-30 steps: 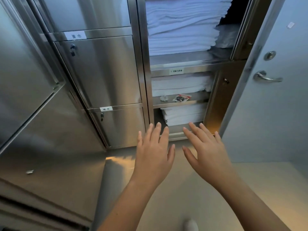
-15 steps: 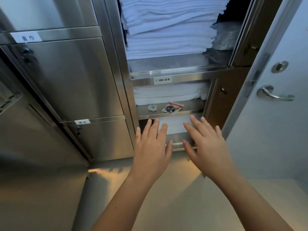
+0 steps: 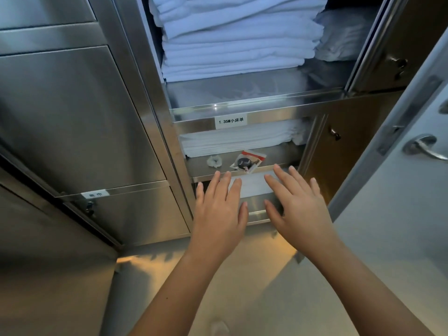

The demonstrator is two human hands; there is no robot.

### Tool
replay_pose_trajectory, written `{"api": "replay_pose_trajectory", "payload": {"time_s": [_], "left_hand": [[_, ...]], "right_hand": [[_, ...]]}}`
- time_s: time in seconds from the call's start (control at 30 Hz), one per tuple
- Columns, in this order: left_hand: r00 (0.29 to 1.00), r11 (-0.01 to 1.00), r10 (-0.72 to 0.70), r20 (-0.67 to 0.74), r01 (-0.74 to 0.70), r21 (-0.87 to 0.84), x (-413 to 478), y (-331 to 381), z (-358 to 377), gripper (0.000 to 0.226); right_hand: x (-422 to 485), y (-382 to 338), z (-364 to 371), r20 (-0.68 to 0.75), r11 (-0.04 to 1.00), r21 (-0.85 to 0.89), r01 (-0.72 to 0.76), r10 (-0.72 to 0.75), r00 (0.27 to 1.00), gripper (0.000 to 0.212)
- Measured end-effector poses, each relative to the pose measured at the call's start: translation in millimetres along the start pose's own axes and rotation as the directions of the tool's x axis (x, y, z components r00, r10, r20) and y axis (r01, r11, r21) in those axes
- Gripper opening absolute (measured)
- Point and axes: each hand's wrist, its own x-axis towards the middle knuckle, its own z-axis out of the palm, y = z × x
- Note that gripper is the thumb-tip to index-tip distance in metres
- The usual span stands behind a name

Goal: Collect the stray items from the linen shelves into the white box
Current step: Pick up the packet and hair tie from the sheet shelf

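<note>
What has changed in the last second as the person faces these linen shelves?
Both the left hand and right hand, open and empty, reached forward toward the shelf edge as the person leaned closer. Nothing was gripped. The packet and small white wad stayed put on the shelf.

The left hand [image 3: 219,209] and right hand [image 3: 297,207] reach palm-down toward the open steel cabinet, fingers straight and spread, holding nothing. Their fingertips are level with the front edge of the middle shelf [image 3: 281,155]. Near that front edge lie a small crumpled white item [image 3: 214,161] and, just to its right, a clear packet [image 3: 248,160] with a dark round thing inside. Folded white linen [image 3: 237,140] is stacked behind them along the shelf's back.
</note>
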Motion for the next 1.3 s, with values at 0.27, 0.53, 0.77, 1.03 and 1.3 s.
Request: {"api": "replay_pose_trajectory", "payload": {"time_s": [0.27,0.53,0.77,1.03,1.3], "left_hand": [[0.999,0.998,0.048,0.026,-0.047,-0.029,62.7,-50.5,33.1,0.040],[0.998,0.998,0.060,0.033,-0.059,-0.034,114.1,-55.7,82.8,0.039],[0.998,1.000,-0.027,0.061,0.028,-0.009,146.7,-67.1,159.9,0.043],[1.000,1.000,-0.023,0.018,0.023,0.011,147.4,-98.6,263.4,0.040],[1.000,0.998,-0.026,0.002,0.026,0.060,148.4,-142.1,367.8,0.040]], "right_hand": [[78.8,4.1,30.4,-0.103,1.000,0.021,-0.015,0.017,0.995,0.051],[137.5,42.3,62.2,-0.137,0.999,0.054,0.010,-0.003,0.991,0.050],[184.0,93.4,130.7,-0.120,0.997,0.040,0.064,-0.059,0.991,0.051],[208.8,125.8,231.1,-0.163,0.997,0.048,0.062,-0.053,0.985,0.051],[237.5,152.8,332.8,-0.213,0.993,0.082,0.080,-0.061,0.975,0.052]]}}
